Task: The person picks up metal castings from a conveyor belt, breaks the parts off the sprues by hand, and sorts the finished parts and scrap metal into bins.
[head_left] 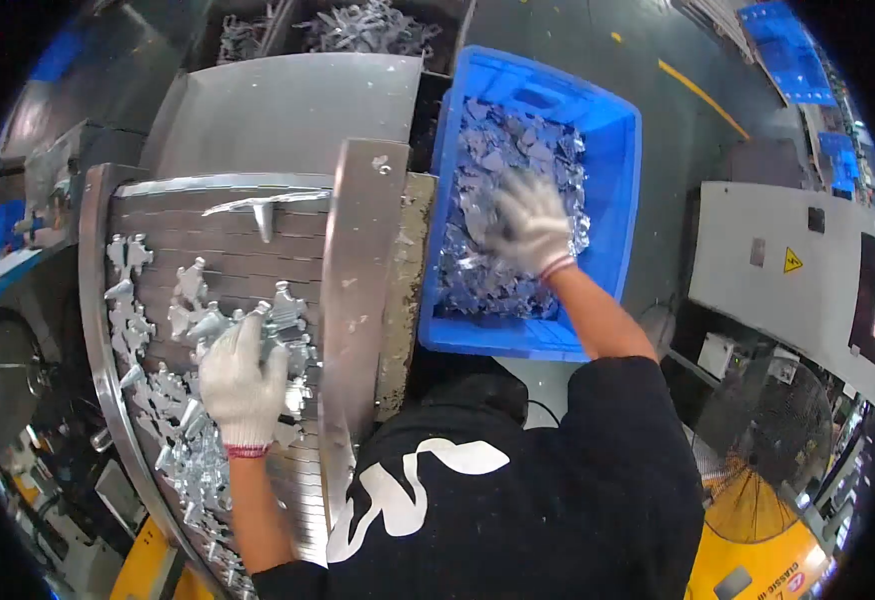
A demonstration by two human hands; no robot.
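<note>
My left hand [245, 382], in a white knit glove, rests on silvery metal parts [193, 285] lying on the slatted metal conveyor [258, 264]. Its fingertips touch one of the parts, and whether they grip it is hard to make out. My right hand [532, 222], gloved too and blurred by motion, is over the blue bin [613, 200], its fingers spread above a heap of shiny flat metal pieces [478, 180]. Nothing shows in it. A long thin part [266, 210] with a stem lies near the conveyor's far end.
Beyond the conveyor is a sloping metal sheet [288, 110], with dark bins of metal scrap [373, 30] behind it. A metal side rail [363, 270] separates conveyor and blue bin. At the right stand a pale machine cabinet [783, 270] and a round fan [758, 450].
</note>
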